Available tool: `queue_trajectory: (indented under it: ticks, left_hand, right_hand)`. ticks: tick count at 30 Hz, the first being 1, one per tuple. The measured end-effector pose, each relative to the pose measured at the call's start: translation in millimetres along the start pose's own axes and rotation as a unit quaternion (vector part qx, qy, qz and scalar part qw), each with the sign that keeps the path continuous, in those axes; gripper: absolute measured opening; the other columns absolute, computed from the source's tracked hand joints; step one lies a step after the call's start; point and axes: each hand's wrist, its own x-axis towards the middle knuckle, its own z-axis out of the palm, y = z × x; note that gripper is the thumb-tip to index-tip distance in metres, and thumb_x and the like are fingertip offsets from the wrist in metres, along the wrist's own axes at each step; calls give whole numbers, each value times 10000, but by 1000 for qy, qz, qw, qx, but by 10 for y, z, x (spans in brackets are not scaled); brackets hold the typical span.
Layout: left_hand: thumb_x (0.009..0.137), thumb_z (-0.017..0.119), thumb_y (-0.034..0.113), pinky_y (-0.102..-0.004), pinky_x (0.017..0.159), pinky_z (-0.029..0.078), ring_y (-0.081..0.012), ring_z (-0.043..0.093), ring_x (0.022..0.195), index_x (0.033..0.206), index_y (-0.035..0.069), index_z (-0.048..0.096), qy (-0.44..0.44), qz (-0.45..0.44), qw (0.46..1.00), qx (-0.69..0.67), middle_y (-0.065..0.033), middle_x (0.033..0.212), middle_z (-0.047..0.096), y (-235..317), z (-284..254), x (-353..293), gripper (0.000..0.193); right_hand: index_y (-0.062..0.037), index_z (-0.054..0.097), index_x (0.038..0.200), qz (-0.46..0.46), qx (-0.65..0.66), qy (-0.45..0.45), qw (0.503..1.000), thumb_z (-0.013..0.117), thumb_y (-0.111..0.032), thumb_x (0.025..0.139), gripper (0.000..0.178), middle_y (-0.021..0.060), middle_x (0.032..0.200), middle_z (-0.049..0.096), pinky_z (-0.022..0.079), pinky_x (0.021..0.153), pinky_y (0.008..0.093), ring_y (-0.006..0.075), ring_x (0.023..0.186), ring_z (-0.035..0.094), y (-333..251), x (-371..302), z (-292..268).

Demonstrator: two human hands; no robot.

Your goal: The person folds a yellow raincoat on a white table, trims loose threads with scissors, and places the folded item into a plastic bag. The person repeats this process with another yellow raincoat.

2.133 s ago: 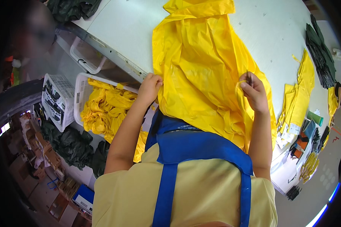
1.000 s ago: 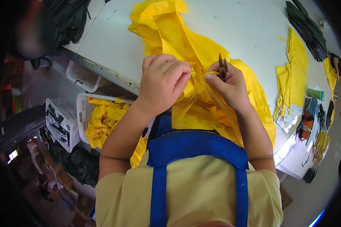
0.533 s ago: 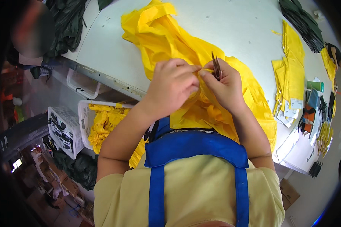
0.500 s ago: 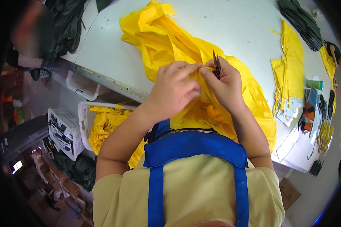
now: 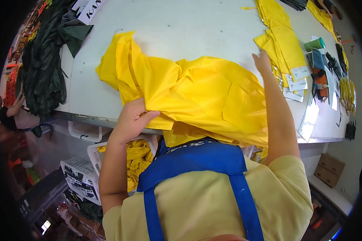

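Note:
A large, crumpled yellow fabric piece (image 5: 205, 92) with seam lines lies across the front of the table and hangs over its edge against my apron. My left hand (image 5: 134, 116) is closed on its left front edge, thumb on top. My right arm stretches forward along the fabric's right side. At its end, my right hand (image 5: 263, 64) is beside a stack of flat yellow pieces (image 5: 285, 44) with white paper labels (image 5: 299, 73). The thumb shows edge-on, while most of the fingers are hidden. No scissors can be seen.
Dark green fabric (image 5: 44, 76) hangs over the table's left end. Below the edge, a white basket (image 5: 94, 154) holds yellow cloth. To the right are a green thread spool (image 5: 315, 44) and small tools. Cardboard boxes (image 5: 329, 170) stand lower right. A person (image 5: 18, 116) is at far left.
Both hands have parted from their meeting point over the fabric. My right hand has moved out to the yellow stack; the scissors it held have gone from sight. My left hand now grips the fabric edge.

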Motion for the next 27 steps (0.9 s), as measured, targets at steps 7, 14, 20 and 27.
queue_trajectory:
  ticks: [7, 14, 20, 27]
  left_hand:
    - [838, 604, 53, -262, 791, 453, -140, 603, 892, 1060, -66, 607, 78, -12, 971, -224, -91, 993, 662, -25, -250, -290, 253]
    - [889, 562, 187, -392, 952, 408, -293, 538, 1102, 1261, -51, 464, 184, 110, 894, -393, -189, 1227, 542, 56, -1228, -904, 452]
    - [972, 463, 139, -308, 943, 426, -200, 544, 1107, 1261, -17, 449, 275, 74, 924, -257, -117, 1209, 549, 483, -1696, -42, 329]
    - [949, 504, 128, -320, 1022, 352, -204, 433, 1240, 1393, 51, 292, 205, -57, 945, -248, -89, 1357, 430, -232, -1583, 237, 498]
  right_hand:
    - [-3, 525, 1210, 120, 73, -354, 925, 606, -437, 847, 571, 151, 1050, 620, 426, 878, 320, 259, 998, 563, -115, -1038, -630]
    - [21, 620, 1078, -69, 230, -165, 957, 597, -277, 889, 354, 103, 914, 652, 506, 683, 271, 144, 824, 627, -616, -1037, -2973]
    - [-21, 425, 1299, -163, -63, 36, 984, 453, -394, 949, 512, 229, 1304, 458, 324, 1036, 397, 354, 1241, 401, -1494, -8, -2665]
    - [-56, 366, 1367, -33, 2, 3, 999, 719, -371, 776, 757, 178, 1358, 417, 304, 1056, 410, 328, 1273, 378, 134, -1573, -2277]
